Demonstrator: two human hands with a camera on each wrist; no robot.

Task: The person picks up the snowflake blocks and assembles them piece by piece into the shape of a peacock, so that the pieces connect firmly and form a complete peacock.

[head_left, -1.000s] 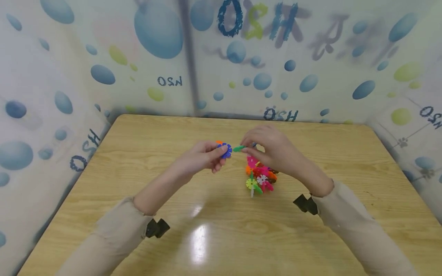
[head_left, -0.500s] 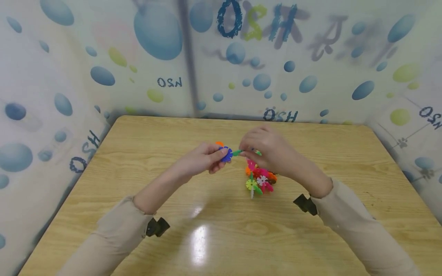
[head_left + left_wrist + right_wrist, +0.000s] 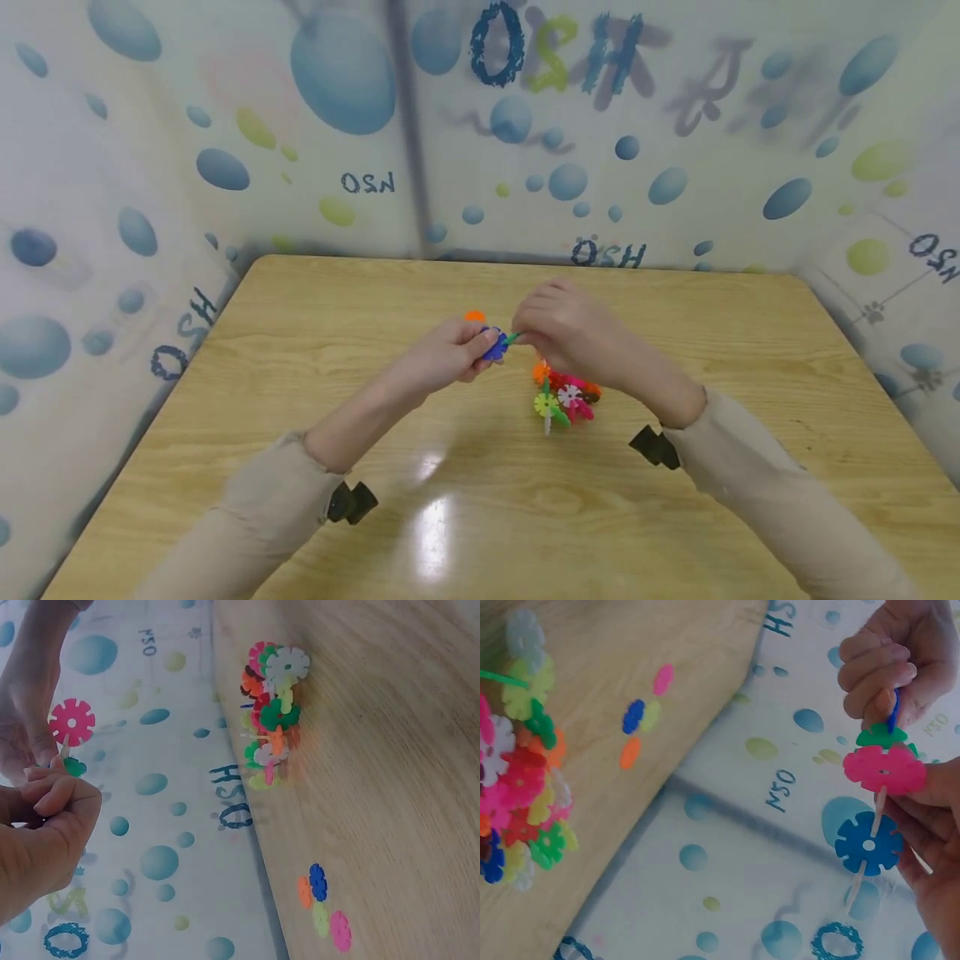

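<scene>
Left hand (image 3: 452, 354): pinches the blue disc (image 3: 498, 345), head view's centre.
Right hand (image 3: 561, 329): pinches the green disc (image 3: 512, 339), against blue's edge.
Green disc: crooked pressure could make it slip.
Pink disc (image 3: 885, 771): the same push might twist it loose.

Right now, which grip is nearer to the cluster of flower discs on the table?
Right. In the head view, the right grip partly hides the far end of the cluster; the left grip is off to the left, farther away.
</scene>
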